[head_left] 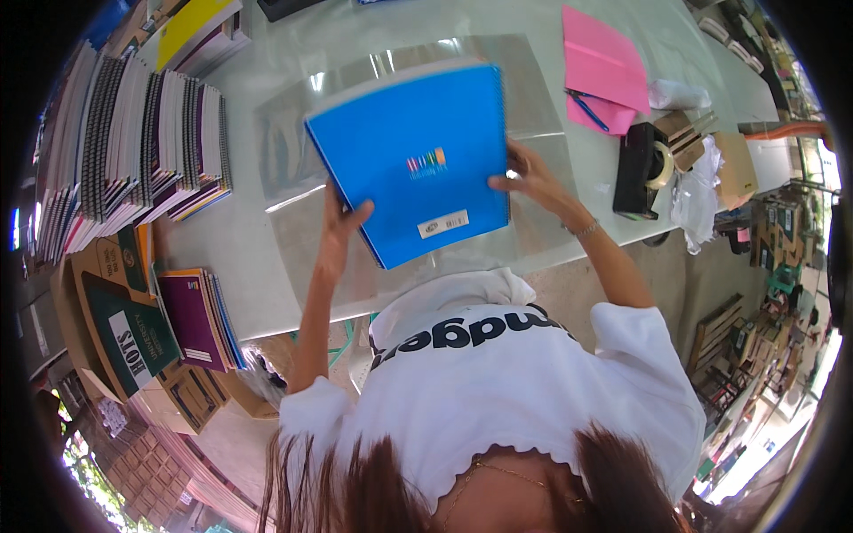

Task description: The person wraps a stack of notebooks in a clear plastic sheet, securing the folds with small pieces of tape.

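Note:
A stack of blue spiral notebooks, or one thick one, shows a blue cover (400, 178) with a small colourful logo and a white label near its lower edge. My left hand (342, 226) grips its left edge, thumb on the cover. On the opposite edge, beside the spiral binding, my right hand (533, 182) holds it with the thumb on top and the fingers partly hidden. Beneath the notebook, a sheet of clear plastic film (293, 222) lies spread on the pale table (240, 275).
Tall rows of spiral notebooks (133, 133) stand at the left. Below them are a cardboard box (115, 311) and purple notebooks (191, 311). At the right lie pink paper (604, 62), a blue pen (588, 111), a black tape dispenser (635, 173) and crumpled plastic (697, 195).

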A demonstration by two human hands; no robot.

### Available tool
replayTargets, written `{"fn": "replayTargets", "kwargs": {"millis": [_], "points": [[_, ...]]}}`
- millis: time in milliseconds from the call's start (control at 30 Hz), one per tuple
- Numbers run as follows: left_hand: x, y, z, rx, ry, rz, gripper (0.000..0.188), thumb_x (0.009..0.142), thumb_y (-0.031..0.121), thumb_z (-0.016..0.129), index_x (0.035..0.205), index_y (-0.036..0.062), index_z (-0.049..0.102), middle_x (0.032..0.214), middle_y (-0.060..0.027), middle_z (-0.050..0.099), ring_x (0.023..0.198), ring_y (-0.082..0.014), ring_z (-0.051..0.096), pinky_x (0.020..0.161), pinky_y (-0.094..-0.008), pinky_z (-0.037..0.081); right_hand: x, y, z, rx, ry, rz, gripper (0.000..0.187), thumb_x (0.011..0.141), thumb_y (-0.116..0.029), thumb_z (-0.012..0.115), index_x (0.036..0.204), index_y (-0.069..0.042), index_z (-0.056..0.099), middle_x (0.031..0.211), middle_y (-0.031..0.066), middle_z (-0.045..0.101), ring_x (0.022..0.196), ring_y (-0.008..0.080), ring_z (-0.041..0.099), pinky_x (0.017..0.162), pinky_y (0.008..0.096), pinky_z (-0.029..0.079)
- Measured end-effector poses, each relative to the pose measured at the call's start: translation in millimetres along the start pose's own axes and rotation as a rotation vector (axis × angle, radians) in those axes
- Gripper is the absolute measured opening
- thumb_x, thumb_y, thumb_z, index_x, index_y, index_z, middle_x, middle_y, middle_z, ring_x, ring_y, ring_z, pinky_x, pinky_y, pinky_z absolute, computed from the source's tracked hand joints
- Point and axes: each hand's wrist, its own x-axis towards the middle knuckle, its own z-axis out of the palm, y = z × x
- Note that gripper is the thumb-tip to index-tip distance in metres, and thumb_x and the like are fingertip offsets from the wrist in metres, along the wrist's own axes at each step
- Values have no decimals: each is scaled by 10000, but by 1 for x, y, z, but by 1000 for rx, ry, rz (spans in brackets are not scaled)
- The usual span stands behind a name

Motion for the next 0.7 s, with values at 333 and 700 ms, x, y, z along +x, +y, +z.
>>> {"fn": "replayTargets", "kwargs": {"millis": [333, 700], "points": [[66, -38, -26, -32, -52, -253, 692, 775, 356, 682, 1262, -62, 426, 1154, -178, 542, 1052, -235, 533, 950, -358, 395, 39, 34, 28, 308, 18, 196, 636, 817, -318, 677, 1277, 73, 479, 1156, 134, 596, 1056, 190, 556, 930, 293, 423], [54, -50, -9, -375, 80, -230, 593, 785, 246, 675, 1198, -118, 455, 1060, -222, 584, 888, -268, 619, 778, -317, 520, 34, 37, 43, 240, 212, 213, 617, 810, -279, 703, 1242, 112, 500, 1127, 210, 609, 987, 231, 619, 876, 299, 494]]}}
